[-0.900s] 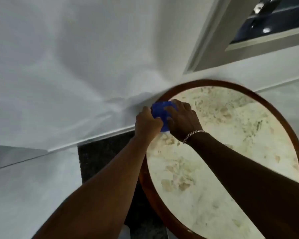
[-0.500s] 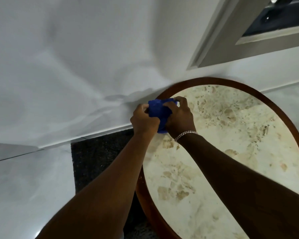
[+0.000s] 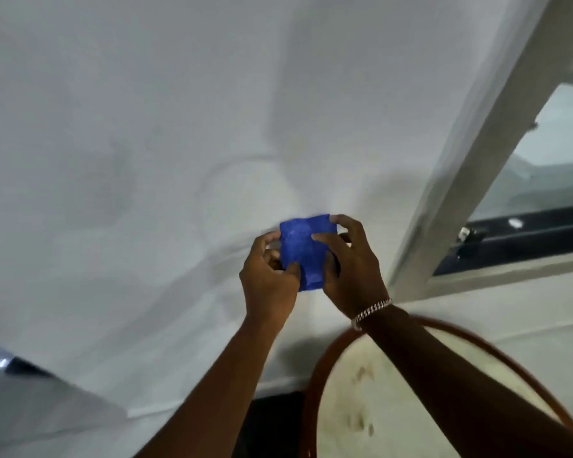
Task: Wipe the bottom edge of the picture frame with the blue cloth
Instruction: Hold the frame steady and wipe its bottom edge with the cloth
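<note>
A folded blue cloth (image 3: 306,251) is held up in front of the white wall, between both my hands. My left hand (image 3: 268,279) grips its lower left side, thumb on the front. My right hand (image 3: 353,269), with a silver bracelet at the wrist, grips its right side and top corner. The picture frame (image 3: 470,180) hangs on the wall to the right, pale grey with glass reflecting the room. Its left edge slants upward and its bottom edge (image 3: 510,272) runs right of my right hand. The cloth is apart from the frame.
A round table (image 3: 315,385) with a reddish wooden rim and a cream marbled top sits below my right forearm. Dark floor (image 3: 275,421) shows beside it. A pale surface (image 3: 30,404) lies at the lower left.
Both hands have lifted the blue cloth off the table's rim and up in front of the wall. The view has tilted upward, so the frame looks larger and the table lower.
</note>
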Demonstrator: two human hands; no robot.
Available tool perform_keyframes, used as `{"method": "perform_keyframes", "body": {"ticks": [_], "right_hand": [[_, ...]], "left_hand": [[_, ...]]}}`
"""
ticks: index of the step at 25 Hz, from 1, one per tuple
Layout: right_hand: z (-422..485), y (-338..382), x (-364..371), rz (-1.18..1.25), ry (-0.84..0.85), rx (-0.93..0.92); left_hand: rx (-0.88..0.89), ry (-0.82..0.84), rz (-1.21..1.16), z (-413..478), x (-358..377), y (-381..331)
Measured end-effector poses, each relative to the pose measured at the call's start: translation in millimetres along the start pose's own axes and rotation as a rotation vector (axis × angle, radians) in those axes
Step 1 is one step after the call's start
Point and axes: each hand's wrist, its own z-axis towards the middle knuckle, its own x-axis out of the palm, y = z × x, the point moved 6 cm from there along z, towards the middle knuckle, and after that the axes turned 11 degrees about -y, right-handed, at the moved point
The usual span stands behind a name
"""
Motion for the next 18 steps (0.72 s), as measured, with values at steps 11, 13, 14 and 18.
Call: {"method": "perform_keyframes", "body": {"ticks": [11,13,14,18], "right_hand": [[206.7,205.6,-166.4,0.199,-0.631,-0.511],[232.0,228.9,-183.4,0.199,-0.690,-0.563],[241.4,236.7,-188.0,0.188,-0.701,-0.562],[275.1,255.6,-184.9,-0.104,-0.730,-0.533]], "left_hand": [[0.727,-0.191,-0.297,29.4,-101.4,-329.7],[0.811,-0.216,-0.311,37.6,-111.9,-368.9],[0.838,-0.230,-0.316,42.4,-114.9,-382.4],[0.894,-0.329,-0.300,59.4,-113.1,-409.3]]}}
